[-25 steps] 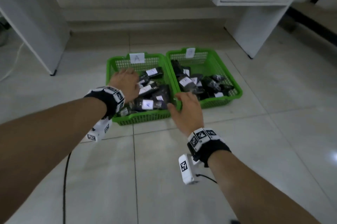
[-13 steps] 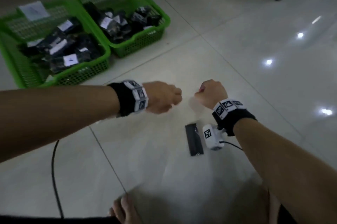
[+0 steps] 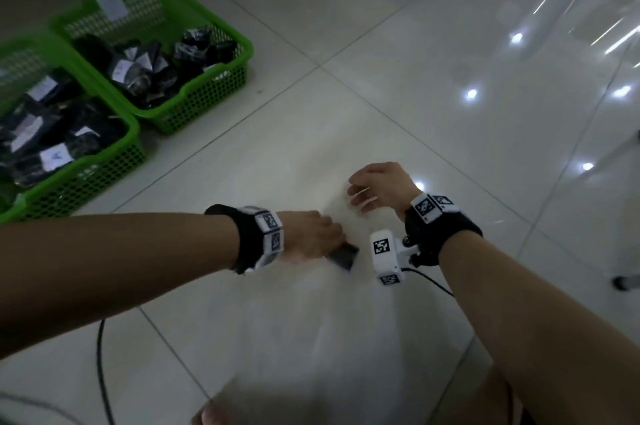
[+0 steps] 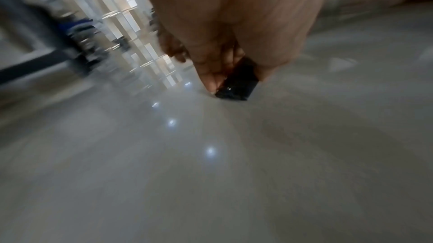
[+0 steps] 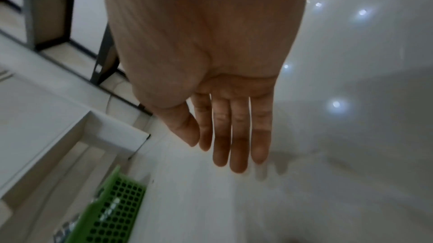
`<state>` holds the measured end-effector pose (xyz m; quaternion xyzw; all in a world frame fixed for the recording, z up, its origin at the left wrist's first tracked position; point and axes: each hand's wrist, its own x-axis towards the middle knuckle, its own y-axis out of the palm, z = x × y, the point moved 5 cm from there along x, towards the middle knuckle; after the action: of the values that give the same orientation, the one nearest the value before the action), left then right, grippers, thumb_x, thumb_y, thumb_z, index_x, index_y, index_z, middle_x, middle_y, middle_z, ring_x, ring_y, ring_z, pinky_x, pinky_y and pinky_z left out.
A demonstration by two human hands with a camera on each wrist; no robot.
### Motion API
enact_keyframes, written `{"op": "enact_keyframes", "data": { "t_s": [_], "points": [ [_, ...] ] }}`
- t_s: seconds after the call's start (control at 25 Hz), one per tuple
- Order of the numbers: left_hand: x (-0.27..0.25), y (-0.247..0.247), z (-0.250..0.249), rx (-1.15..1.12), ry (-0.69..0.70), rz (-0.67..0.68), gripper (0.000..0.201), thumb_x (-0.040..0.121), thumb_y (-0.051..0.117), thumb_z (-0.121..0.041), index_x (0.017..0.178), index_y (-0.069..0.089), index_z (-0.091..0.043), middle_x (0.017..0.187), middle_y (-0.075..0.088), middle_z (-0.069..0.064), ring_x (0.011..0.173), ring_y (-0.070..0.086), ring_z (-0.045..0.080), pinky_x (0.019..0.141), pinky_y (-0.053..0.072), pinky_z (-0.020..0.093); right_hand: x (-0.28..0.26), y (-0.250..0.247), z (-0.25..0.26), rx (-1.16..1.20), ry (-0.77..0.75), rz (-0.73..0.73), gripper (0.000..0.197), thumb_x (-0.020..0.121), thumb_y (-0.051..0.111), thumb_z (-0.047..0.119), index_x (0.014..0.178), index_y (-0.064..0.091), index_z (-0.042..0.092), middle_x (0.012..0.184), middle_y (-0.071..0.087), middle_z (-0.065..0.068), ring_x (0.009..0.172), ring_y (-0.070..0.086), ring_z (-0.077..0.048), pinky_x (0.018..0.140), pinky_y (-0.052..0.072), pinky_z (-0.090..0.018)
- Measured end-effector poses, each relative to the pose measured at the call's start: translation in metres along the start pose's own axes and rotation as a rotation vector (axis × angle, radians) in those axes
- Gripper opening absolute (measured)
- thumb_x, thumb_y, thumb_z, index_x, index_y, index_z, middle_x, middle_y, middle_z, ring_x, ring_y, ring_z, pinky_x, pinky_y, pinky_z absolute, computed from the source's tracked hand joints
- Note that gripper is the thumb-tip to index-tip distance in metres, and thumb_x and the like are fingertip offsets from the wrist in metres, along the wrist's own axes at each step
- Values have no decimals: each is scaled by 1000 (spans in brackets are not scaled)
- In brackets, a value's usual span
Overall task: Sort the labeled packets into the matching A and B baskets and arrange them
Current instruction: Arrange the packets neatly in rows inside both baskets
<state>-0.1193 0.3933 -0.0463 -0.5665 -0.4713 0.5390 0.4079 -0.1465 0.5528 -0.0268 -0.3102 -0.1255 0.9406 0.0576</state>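
- packet (image 3: 343,257): black, on the tiled floor (image 3: 415,106), well apart from the baskets.
- left hand (image 3: 313,236): fingers (image 4: 211,78) curled round the packet's edge, gripping it.
- right hand (image 3: 379,187): fingers (image 5: 239,136) straight, holding nothing, just above the floor.
- two green baskets (image 3: 214,88), touching side by side, hold labeled black packets.

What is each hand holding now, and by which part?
The left hand pinches a dark packet by its near end, low over the floor. The right hand is flat and holds nothing.
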Motion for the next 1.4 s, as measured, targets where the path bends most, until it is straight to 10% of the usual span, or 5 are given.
{"op": "enact_keyframes", "data": {
  "t_s": [0.16, 0.76, 0.96, 1.16, 1.4],
  "points": [
    [-42, -28, 84, -704, -691, -53, 21, 103, 38, -21, 108, 58, -13, 102, 68, 7, 84, 62, 27, 74, 46, 32, 1, 10, 17, 214, -33, 143, 26, 92, 58, -2, 116, 70, -1, 114, 72, -23, 97, 71, -36, 86, 59, -48],
    [-203, -130, 179, -1587, -1010, -731, 17, 98, 49, 5, 112, 58, 8, 93, 63, 29, 58, 72, 24, 58, 62, 30, 22, 114, 191, 561, -370, 220, 41, 80, 72, -15, 118, 58, -17, 102, 70, -29, 89, 72, -34, 79, 62, -35],
    [-291, -148, 195, -1338, -1155, -980, 11, 93, 63, -4, 104, 66, -2, 89, 69, 15, 63, 67, 16, 59, 59, 24, 8, 185, 301, 247, -433, 225, 40, 81, 74, -11, 117, 59, -5, 98, 73, -25, 69, 75, -30, 59, 62, -32],
    [-390, -103, 186, -1279, -1351, -1327, 11, 87, 72, -4, 97, 66, -5, 90, 71, 21, 52, 67, 14, 50, 54, 22, 5, 286, 353, -270, -544, 312, 28, 78, 77, -10, 105, 70, -2, 96, 75, -26, 78, 76, -35, 72, 64, -42],
    [-449, -42, 195, -1142, -1672, -1189, 19, 88, 69, -5, 105, 61, -8, 87, 73, 14, 63, 71, 24, 58, 61, 29, 36, 402, 351, -1230, -814, 466, 42, 83, 78, 20, 125, 70, 20, 116, 71, 1, 97, 70, -18, 79, 60, -30]
  ]
}}
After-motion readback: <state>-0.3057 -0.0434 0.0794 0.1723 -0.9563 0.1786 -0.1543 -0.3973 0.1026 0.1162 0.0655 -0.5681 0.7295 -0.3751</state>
